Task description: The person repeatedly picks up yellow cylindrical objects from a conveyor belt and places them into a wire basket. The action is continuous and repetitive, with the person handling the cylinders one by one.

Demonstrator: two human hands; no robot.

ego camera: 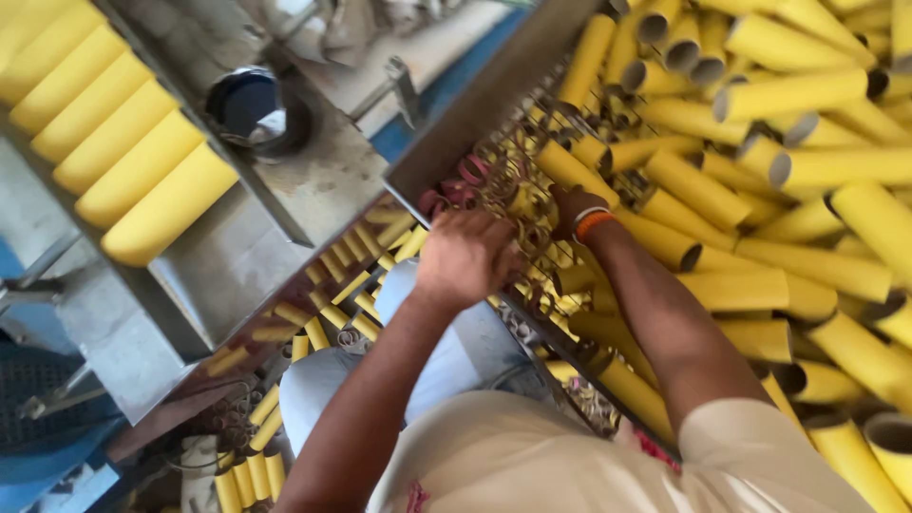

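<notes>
In the head view, at the near edge of a metal bin (494, 95), both hands meet over a tangle of thin wire rings (494, 180). The left hand (464, 256) is clenched, knuckles up, its fingers curled down into the rings at the bin's rim; it seems to pinch some of them, though the fingertips are hidden beneath the hand. The right hand (570, 204) lies just beyond it, deeper in the bin, wearing an orange and white band (591, 221) at the wrist. Its fingers are buried among the rings and tubes, so I cannot tell whether it grasps anything.

The rings lie directly under and just ahead of the left hand, between the two hands, touching both. The left hand is the nearer one to the loose rings at the rim.

To the right, a heap of yellow cardboard tubes (788, 190) fills the bin, lying every way, most with their long axes running roughly left to right across the picture. Nearest the right hand, one tube (570, 171) slants up and to the left. At upper left a row of yellow tubes (114, 142) lies side by side in a metal tray (190, 294), well apart from both hands. Short yellow tube pieces (332, 294) lie scattered below the left forearm.
</notes>
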